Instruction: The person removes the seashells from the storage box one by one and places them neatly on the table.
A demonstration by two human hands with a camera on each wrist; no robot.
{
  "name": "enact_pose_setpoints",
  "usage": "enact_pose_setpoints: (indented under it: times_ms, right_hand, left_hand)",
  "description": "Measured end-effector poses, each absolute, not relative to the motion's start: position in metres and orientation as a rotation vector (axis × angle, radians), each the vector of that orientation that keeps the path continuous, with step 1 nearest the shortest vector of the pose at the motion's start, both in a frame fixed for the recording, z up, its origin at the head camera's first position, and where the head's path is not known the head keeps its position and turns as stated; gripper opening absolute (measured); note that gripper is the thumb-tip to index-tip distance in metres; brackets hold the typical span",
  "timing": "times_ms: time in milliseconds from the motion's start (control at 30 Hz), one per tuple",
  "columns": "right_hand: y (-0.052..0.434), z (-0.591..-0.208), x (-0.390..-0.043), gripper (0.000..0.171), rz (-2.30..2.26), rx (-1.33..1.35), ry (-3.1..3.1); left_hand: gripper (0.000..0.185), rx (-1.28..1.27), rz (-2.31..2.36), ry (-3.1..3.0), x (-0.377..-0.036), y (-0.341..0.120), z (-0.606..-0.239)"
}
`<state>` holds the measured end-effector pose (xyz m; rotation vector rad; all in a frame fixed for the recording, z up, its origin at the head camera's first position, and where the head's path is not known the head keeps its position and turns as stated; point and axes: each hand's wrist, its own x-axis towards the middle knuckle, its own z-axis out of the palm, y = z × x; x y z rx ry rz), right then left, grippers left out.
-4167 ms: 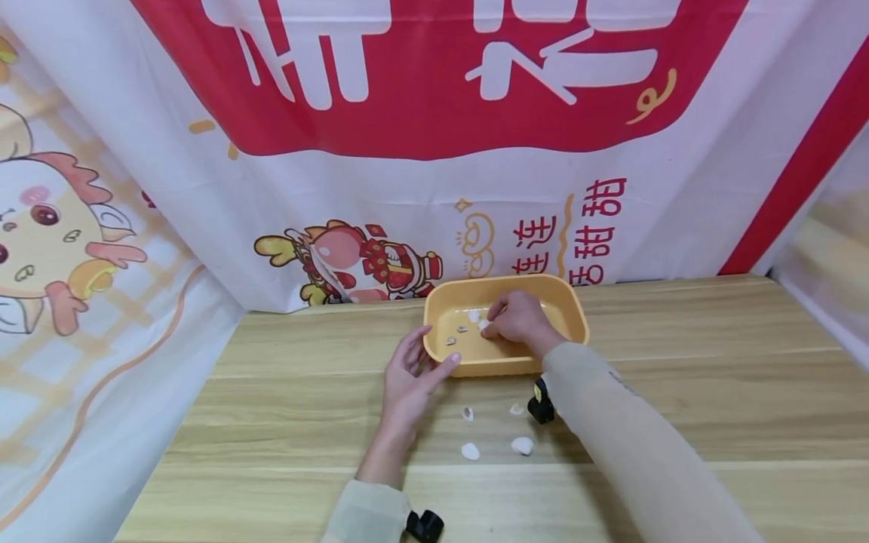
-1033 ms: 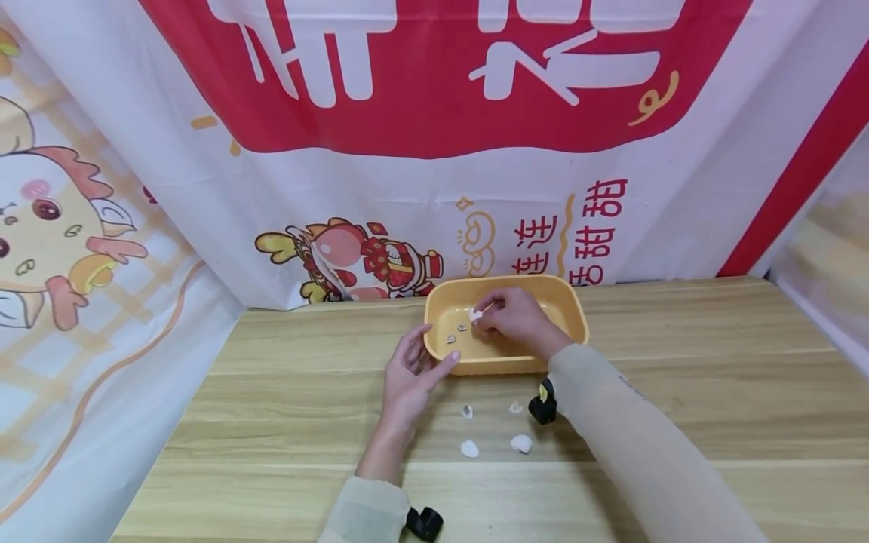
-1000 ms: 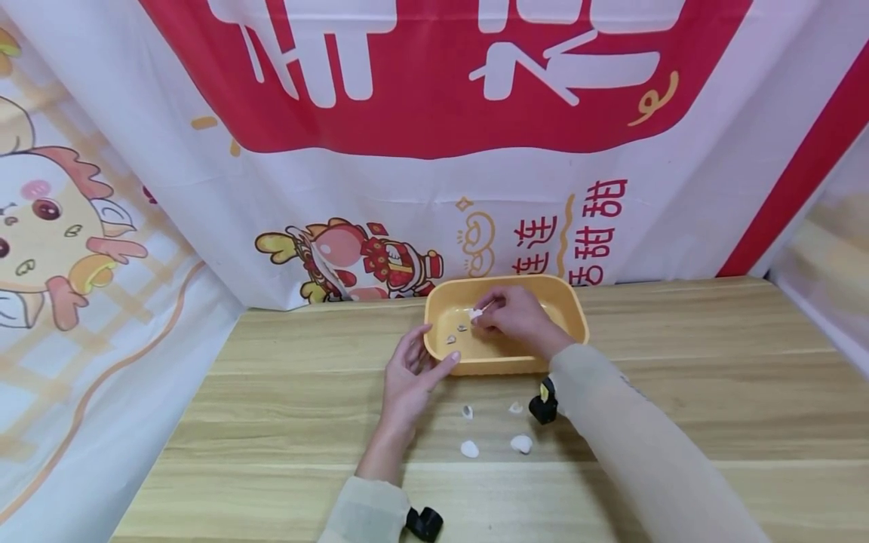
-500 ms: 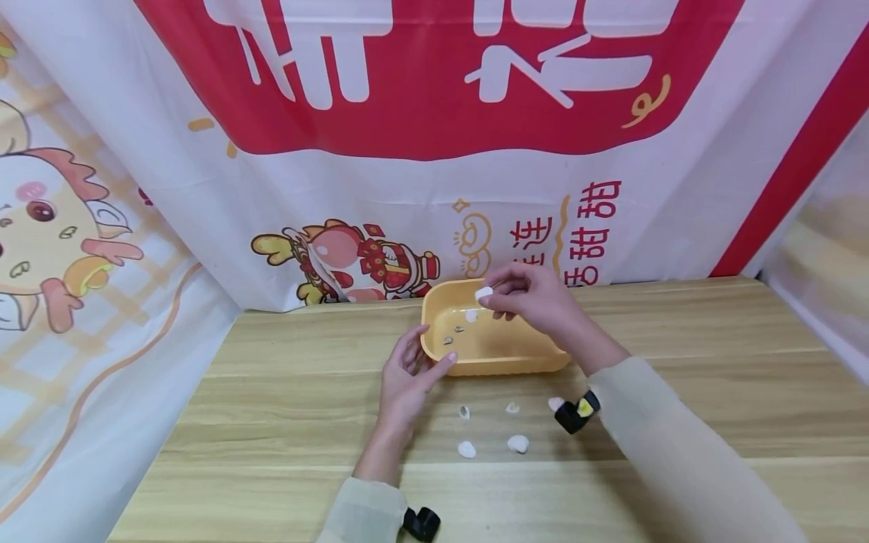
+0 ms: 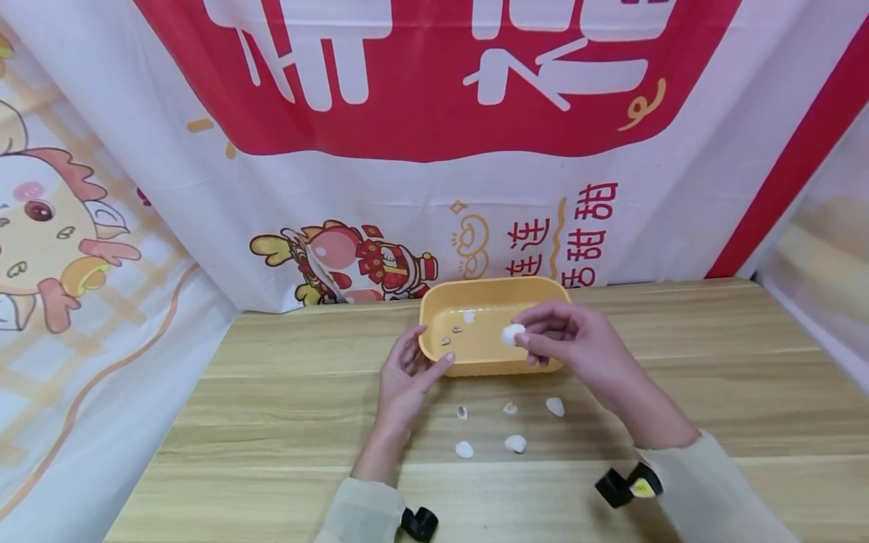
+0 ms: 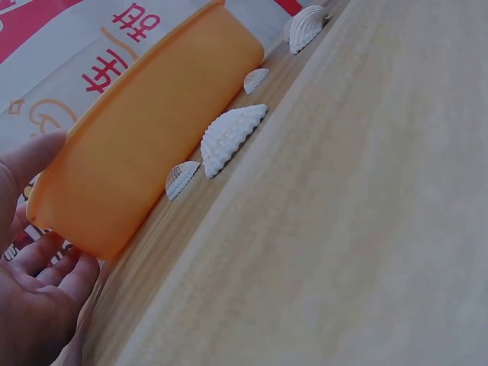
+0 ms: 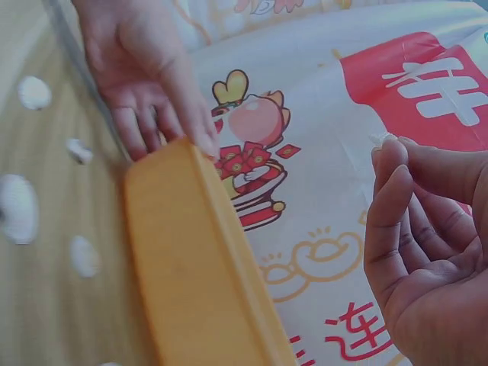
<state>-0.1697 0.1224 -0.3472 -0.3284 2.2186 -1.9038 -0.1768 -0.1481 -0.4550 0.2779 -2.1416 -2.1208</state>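
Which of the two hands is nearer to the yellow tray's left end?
Left. The left hand touches the left end of the yellow tray. The right hand is over the tray's right part, pinching a white shell.

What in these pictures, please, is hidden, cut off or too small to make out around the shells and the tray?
- Tray floor, near side: hidden in the head view by the right hand; the wrist views show only its outer wall.
- Small dark bits in the tray: too small to identify, head view.
- Held shell: in the right wrist view only a sliver shows behind the fingertips.
- Left hand: cut off by the left wrist view's edge.
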Motion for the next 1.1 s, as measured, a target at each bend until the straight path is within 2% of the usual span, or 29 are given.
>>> enact_pose_setpoints:
  times_ms: [300, 567, 833, 1100]
  right_hand:
    - [0.15, -0.391, -0.137, 0.037, -1.835, -0.237, 2.176]
    - [0.172, -0.43, -0.122, 0.039, -1.73, -0.136, 2.113]
    - [0.18, -0.443, -0.117, 0.04, -1.72, -0.165, 2.08]
    - [0.177, -0.446, -0.115, 0.032, -1.66, -0.218, 2.137]
  left_hand:
    - [0.073, 0.255, -2.149, -2.126, -0.175, -0.146, -0.456]
    - [0.074, 0.248, -2.152, -2.115, -0.175, -0.148, -0.454]
    - [0.074, 0.234, -2.165, -2.098, -0.176, -0.148, -0.454]
    - [0.074, 0.247, -2.152, -2.106, -0.176, -0.148, -0.453]
